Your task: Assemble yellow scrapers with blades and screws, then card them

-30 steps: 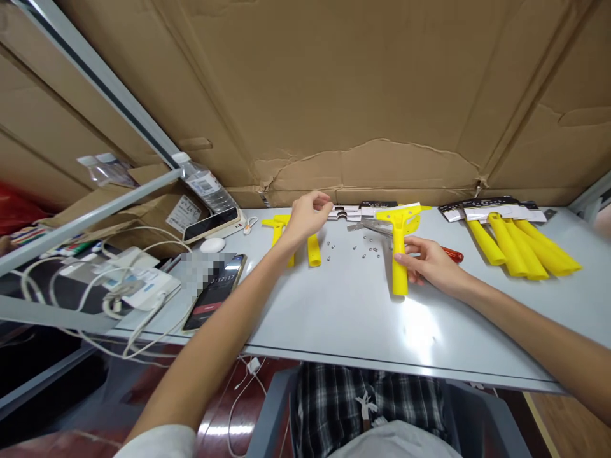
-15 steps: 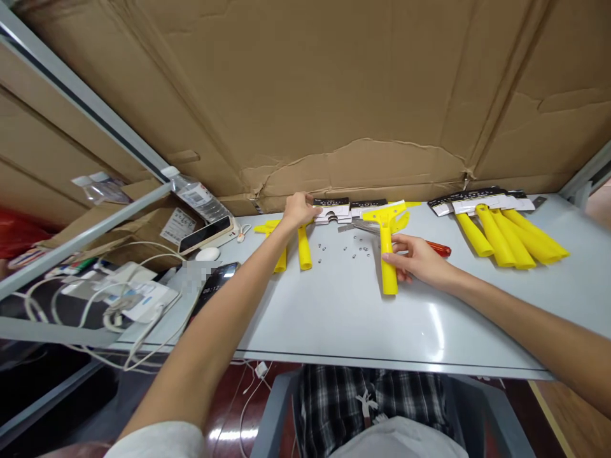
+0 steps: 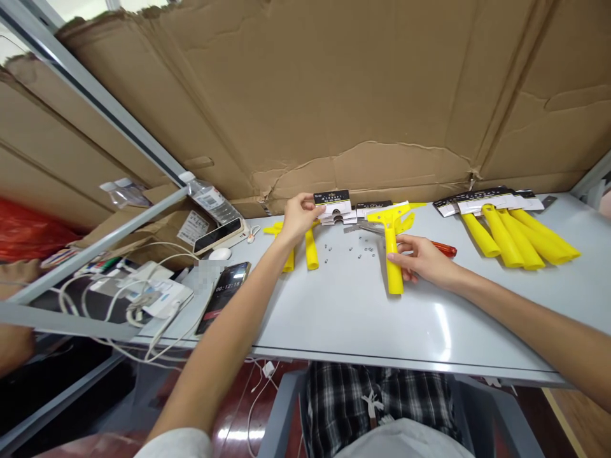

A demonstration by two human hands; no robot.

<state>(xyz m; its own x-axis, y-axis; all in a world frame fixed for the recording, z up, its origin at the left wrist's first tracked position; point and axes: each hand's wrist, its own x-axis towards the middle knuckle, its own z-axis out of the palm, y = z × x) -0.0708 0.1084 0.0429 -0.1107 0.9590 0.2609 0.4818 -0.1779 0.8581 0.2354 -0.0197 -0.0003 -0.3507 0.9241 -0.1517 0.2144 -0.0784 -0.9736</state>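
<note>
My left hand (image 3: 300,217) pinches the edge of a black-and-white packaging card (image 3: 331,200), raised over a small stack of similar cards (image 3: 340,219). In my right hand (image 3: 417,257) is a yellow scraper (image 3: 394,267), gripped by its handle, its wide head pointing away from me. Yellow scraper parts (image 3: 312,249) lie beside and below my left hand, partly hidden by it. Several tiny metal screws (image 3: 359,256) are scattered on the tabletop between my hands. Behind my right hand lies a screwdriver with a red handle (image 3: 443,249).
Carded yellow scrapers (image 3: 506,245) lie fanned out at the right. On the left are a phone (image 3: 223,296), a power bank (image 3: 224,236), a water bottle (image 3: 210,197) and tangled white cables (image 3: 138,305). A cardboard wall (image 3: 358,95) closes off the back. Another person's arm (image 3: 16,312) shows at far left.
My left hand has lifted a card up from the stack. The right hand keeps the scraper in about the same place. The view has shifted slightly, and another person's arm has appeared at far left.
</note>
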